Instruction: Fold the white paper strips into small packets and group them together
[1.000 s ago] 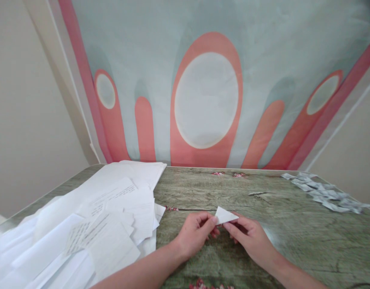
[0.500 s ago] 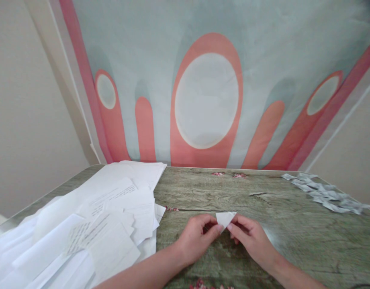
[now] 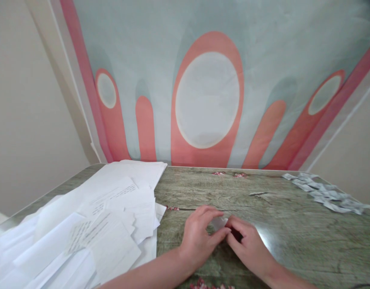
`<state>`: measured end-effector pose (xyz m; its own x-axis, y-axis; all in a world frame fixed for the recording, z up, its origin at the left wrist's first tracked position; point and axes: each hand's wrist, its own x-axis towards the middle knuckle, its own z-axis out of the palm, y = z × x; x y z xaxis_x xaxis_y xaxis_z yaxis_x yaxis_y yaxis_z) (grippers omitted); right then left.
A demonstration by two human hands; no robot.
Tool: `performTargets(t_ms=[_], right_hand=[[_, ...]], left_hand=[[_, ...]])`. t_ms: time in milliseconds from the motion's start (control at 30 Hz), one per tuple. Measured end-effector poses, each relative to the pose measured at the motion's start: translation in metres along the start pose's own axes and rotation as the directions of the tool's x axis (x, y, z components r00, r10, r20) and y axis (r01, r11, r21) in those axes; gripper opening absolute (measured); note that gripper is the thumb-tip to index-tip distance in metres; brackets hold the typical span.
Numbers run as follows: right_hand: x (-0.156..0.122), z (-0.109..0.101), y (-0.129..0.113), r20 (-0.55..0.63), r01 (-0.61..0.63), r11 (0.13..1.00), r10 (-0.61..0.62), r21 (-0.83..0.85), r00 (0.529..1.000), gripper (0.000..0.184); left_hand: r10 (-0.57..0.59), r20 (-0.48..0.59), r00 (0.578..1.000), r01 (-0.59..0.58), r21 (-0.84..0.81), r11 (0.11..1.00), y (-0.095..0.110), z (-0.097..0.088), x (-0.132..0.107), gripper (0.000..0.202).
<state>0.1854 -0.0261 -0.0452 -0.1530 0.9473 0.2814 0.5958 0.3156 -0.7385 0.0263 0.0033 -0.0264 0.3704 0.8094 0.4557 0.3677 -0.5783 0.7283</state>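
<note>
A small folded piece of white paper (image 3: 218, 223) is held between my two hands, low over the middle of the wood-patterned table (image 3: 203, 188). My left hand (image 3: 199, 233) curls around its left side, thumb and fingers closed on it. At its right edge, my right hand (image 3: 248, 241) pinches it with thumb and bent fingers. The hands meet at the thumbs, and most of the paper is hidden behind the fingers.
Loose white paper sheets (image 3: 112, 237), some with printed lines, pile up on the table's left side. Several small folded paper pieces (image 3: 326, 192) lie in rows at the far right. A wall with a coral and grey-green pattern (image 3: 207, 158) rises behind the table.
The paper stood out as a light triangle above the fingers before. Now my left fingers have come up over it, and both hands are closer together.
</note>
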Motion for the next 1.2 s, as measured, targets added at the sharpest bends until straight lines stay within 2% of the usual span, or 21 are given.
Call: performTargets(t_ms=[200, 433, 933, 1200], right_hand=[[-0.002, 0.002, -0.005, 0.006, 0.034, 0.998, -0.034, -0.059, 0.999, 0.019], [0.001, 0.000, -0.005, -0.019, -0.006, 0.998, 0.004, -0.062, 1.000, 0.020], [0.005, -0.002, 0.003, -0.015, -0.013, 0.991, 0.011, -0.133, 1.000, 0.019], [0.005, -0.002, 0.006, 0.028, 0.028, 0.990, -0.024, -0.141, 0.999, 0.013]], left_hand=[[-0.025, -0.017, 1.000, 0.026, 0.038, 0.999, 0.002, 0.000, 0.000, 0.017], [-0.019, -0.010, 1.000, 0.019, 0.049, 0.999, -0.002, 0.001, -0.001, 0.019], [-0.049, 0.169, 0.984, 0.028, 0.120, 0.992, -0.010, -0.006, 0.001, 0.031], [0.005, 0.259, 0.966, -0.047, 0.158, 0.986, -0.012, -0.007, 0.001, 0.035]])
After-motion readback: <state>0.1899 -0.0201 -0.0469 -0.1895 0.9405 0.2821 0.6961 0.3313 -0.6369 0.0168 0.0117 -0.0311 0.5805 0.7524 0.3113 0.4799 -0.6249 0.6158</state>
